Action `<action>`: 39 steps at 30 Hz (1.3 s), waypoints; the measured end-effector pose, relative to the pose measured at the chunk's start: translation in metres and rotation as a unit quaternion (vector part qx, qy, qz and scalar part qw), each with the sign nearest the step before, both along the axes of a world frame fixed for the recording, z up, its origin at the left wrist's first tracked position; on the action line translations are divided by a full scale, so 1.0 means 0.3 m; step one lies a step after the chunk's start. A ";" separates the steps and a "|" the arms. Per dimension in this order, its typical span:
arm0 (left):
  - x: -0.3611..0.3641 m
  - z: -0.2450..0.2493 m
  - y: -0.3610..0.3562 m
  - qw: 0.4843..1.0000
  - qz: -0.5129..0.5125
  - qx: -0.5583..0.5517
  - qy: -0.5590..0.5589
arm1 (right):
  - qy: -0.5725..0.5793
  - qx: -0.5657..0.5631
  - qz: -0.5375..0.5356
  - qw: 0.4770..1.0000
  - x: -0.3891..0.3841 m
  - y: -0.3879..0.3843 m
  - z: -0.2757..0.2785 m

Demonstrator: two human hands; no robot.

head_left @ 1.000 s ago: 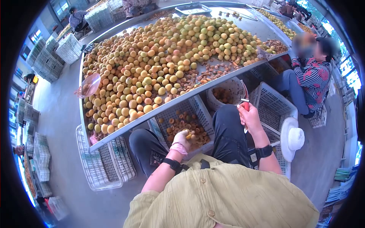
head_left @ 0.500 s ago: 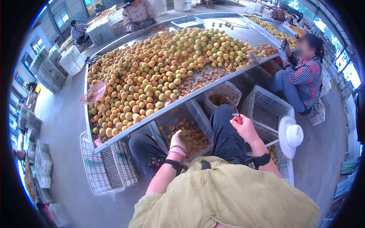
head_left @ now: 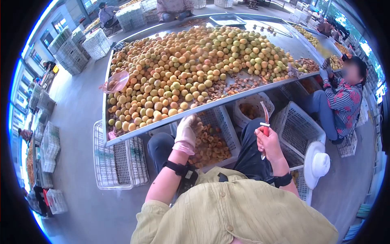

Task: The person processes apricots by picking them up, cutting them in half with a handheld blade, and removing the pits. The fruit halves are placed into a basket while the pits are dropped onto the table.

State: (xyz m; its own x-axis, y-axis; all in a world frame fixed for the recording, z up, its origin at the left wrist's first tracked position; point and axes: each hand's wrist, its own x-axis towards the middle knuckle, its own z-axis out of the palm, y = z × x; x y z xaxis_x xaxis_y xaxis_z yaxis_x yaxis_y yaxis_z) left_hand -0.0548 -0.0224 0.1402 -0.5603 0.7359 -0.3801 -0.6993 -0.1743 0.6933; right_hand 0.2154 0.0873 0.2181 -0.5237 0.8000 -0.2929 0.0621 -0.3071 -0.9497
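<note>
My left hand (head_left: 188, 131), in a pale thin glove, is just below the table's front rim, above a crate (head_left: 232, 134) of split fruit halves (head_left: 211, 144). Its fingers are loosely bent and slightly blurred, with no fruit visible in them. My right hand (head_left: 268, 143), bare, grips the red handle of a small knife (head_left: 265, 116). The curved blade points up, over my right knee. Round yellow-orange fruit, apparently apricots (head_left: 162, 77), lie heaped on the metal-rimmed table (head_left: 162, 123) in front of me.
A lined bucket (head_left: 266, 106) holding fruit pieces stands under the table. Plastic crates (head_left: 302, 122) are at my right, with a white hat (head_left: 317, 164) on them. Another crate (head_left: 122, 162) sits at left. A co-worker (head_left: 343, 97) is seated at the right.
My left hand has risen from the crate of halves toward the table rim. My right hand has turned the knife more upright. The view has shifted, moving the table rightward in frame.
</note>
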 end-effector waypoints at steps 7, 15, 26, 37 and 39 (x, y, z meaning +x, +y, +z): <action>-0.362 -0.014 0.181 0.913 0.059 -0.149 0.374 | 0.201 -0.182 0.058 0.961 -0.386 0.113 0.100; -0.577 -0.069 0.381 0.586 -0.055 -0.469 0.659 | 0.308 -0.261 0.127 0.906 -0.806 0.186 0.085; -0.560 0.093 0.450 0.944 -0.006 -0.048 0.327 | 0.232 -0.129 0.101 0.959 -0.919 0.389 -0.208; -0.344 -0.002 0.517 0.984 -0.140 0.088 0.071 | 0.199 0.116 0.143 0.963 -0.898 0.447 -0.310; -0.345 0.003 0.539 0.980 -0.155 0.093 0.088 | 0.173 0.119 0.150 0.966 -0.895 0.465 -0.307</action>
